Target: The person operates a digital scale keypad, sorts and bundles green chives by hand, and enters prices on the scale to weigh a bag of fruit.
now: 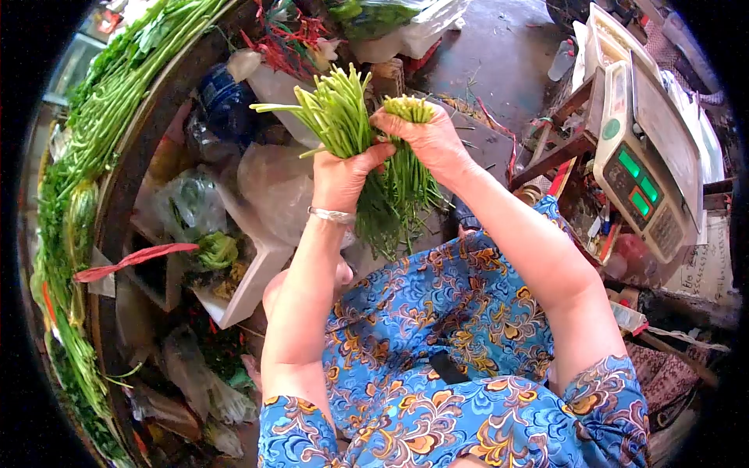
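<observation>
Two bunches of thin green stems are held up side by side, cut ends upward. My left hand [343,178], with a silvery bracelet at the wrist, is wrapped round the larger bunch [337,115]; a few of its stems stick out to the left. The fingers of my right hand [425,132] close round the smaller bunch [408,109], whose cut ends are nearly level. Dark green leaves [382,214] hang below both hands, and there the two bunches overlap. The hands are close together, almost touching.
Long-stemmed greens [117,117] lie along a curved ledge at the left. Below it are plastic bags [191,204], a white foam box [253,285] and a red strip [136,261]. A scale [636,183] with lit green digits stands at the right. Red ties [289,43] hang at the top.
</observation>
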The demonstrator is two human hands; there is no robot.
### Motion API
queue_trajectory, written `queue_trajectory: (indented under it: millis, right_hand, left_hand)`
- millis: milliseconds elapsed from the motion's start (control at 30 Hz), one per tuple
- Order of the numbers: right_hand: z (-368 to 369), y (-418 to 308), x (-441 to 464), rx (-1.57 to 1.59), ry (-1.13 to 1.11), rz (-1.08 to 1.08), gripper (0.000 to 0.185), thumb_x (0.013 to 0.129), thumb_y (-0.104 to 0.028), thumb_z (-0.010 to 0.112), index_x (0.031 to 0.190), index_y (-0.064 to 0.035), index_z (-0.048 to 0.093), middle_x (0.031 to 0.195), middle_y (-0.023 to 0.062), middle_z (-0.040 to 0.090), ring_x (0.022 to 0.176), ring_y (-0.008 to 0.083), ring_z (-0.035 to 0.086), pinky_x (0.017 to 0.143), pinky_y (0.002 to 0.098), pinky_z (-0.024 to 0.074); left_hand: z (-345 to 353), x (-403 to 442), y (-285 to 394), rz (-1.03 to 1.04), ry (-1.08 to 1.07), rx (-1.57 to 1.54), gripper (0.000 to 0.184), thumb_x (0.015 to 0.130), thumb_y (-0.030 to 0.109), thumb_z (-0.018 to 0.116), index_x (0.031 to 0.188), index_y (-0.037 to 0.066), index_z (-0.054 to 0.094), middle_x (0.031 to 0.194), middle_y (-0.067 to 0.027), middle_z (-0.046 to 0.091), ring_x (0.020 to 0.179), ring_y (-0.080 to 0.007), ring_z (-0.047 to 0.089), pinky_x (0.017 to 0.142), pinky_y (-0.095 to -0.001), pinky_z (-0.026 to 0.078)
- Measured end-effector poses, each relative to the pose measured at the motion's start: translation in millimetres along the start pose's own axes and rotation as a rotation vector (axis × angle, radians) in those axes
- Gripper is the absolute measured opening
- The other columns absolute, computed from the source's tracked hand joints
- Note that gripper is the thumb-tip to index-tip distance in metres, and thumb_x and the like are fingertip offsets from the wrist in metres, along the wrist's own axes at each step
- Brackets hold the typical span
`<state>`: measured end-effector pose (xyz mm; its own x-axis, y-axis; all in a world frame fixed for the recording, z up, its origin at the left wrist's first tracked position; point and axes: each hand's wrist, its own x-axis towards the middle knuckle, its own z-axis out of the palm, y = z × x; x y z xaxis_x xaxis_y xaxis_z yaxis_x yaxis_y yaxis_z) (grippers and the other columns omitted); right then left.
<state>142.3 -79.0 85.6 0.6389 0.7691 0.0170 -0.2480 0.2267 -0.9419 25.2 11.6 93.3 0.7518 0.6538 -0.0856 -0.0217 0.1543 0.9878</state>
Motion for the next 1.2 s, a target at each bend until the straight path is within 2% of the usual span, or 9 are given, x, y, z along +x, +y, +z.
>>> queue_trajectory:
  millis: [200,400,467,533,700,900,1033,1100,1200]
  right_hand:
    - [-6.7,-0.4,7.2,-0.111,0.079,-0.020,0.013,0.082,-0.016,0.071,0.088,-0.0047,0.068,0.083,-0.0013,0.066,0.075,0.0069,0.057,0.068,0.0256,0.0457]
    - [-43.4,-19.9,14.1,0.131,0.109,-0.061,0.021,0.080,-0.027,0.074,0.086,-0.0069,0.068,0.086,-0.0007,0.066,0.076,0.0061,0.055,0.066,0.0214,0.0412]
    - [-50.5,-26.0,14.4,0.153,0.134,-0.051,0.021,0.081,-0.027,0.073,0.086,-0.0074,0.068,0.086,-0.0002,0.066,0.075,0.0064,0.055,0.067,0.0218,0.0424]
    - [-53.4,-31.4,13.9,0.197,0.189,-0.060,0.016,0.081,-0.021,0.073,0.086,-0.0077,0.066,0.081,0.0008,0.067,0.073,0.0089,0.057,0.068,0.0250,0.0446]
    - [-48.1,-33.2,14.5,0.179,0.155,-0.047,0.018,0.081,-0.022,0.073,0.087,-0.0064,0.065,0.082,0.0027,0.067,0.074,0.0116,0.061,0.069,0.0262,0.0474]
    - [-38.5,-36.4,12.5,0.133,0.071,0.011,0.020,0.085,-0.024,0.069,0.087,-0.0048,0.064,0.080,0.0045,0.066,0.068,0.0132,0.062,0.064,0.0269,0.0497]
    - [-38.7,-31.5,15.9,0.298,0.029,0.027,0.023,0.087,-0.027,0.066,0.088,-0.0047,0.062,0.070,0.0029,0.061,0.062,0.0136,0.059,0.059,0.0298,0.0504]
    - [-40.0,-34.7,15.6,0.416,-0.005,0.078,0.026,0.088,-0.031,0.064,0.093,-0.0061,0.057,0.067,-0.0026,0.049,0.059,0.0105,0.052,0.063,0.0313,0.0481]
    - [-50.0,-33.1,21.1,0.684,-0.043,0.135,0.027,0.086,-0.032,0.066,0.092,-0.0062,0.058,0.063,-0.0031,0.047,0.056,0.0101,0.049,0.059,0.0293,0.0461]
  left_hand:
    - [-3.7,0.5,2.3,0.015,0.054,-0.033,0.017,0.069,-0.003,0.071,0.084,-0.002,0.065,0.075,-0.0058,0.065,0.060,-0.0133,0.059,0.055,-0.0263,0.049]
    - [-37.0,3.1,-6.3,0.040,0.125,0.079,0.015,0.071,-0.005,0.071,0.084,-0.002,0.064,0.076,-0.0069,0.065,0.060,-0.0125,0.059,0.053,-0.0249,0.048]
    - [-54.1,7.6,-14.5,0.107,0.136,0.215,0.016,0.072,-0.005,0.071,0.085,-0.002,0.063,0.077,-0.0068,0.065,0.060,-0.0116,0.059,0.053,-0.0244,0.048]
    - [-55.0,6.7,-12.4,0.102,0.153,0.231,0.017,0.072,-0.005,0.070,0.086,-0.002,0.063,0.077,-0.0066,0.065,0.060,-0.0115,0.059,0.053,-0.0241,0.048]
    - [-48.6,4.4,-9.0,0.028,0.189,0.209,0.018,0.072,-0.005,0.070,0.088,-0.002,0.062,0.078,-0.0071,0.065,0.061,-0.0119,0.059,0.053,-0.0235,0.049]
    - [-34.2,1.8,2.5,-0.010,-0.008,0.023,0.024,0.073,0.001,0.068,0.095,-0.002,0.059,0.091,-0.0143,0.066,0.064,-0.0151,0.060,0.060,-0.0269,0.050]
    - [-21.2,-3.2,5.4,-0.066,-0.148,-0.019,0.027,0.074,0.002,0.066,0.099,-0.001,0.058,0.100,-0.0165,0.066,0.066,-0.0143,0.059,0.064,-0.0274,0.050]
    - [-13.7,-5.7,-0.2,-0.094,-0.187,0.026,0.024,0.074,0.004,0.068,0.096,-0.001,0.060,0.094,-0.0125,0.067,0.063,-0.0135,0.059,0.062,-0.0272,0.050]
    - [-11.8,-6.8,-20.1,-0.120,-0.171,0.093,0.018,0.073,0.004,0.072,0.089,0.001,0.064,0.081,-0.0058,0.066,0.063,-0.0131,0.060,0.056,-0.0259,0.049]
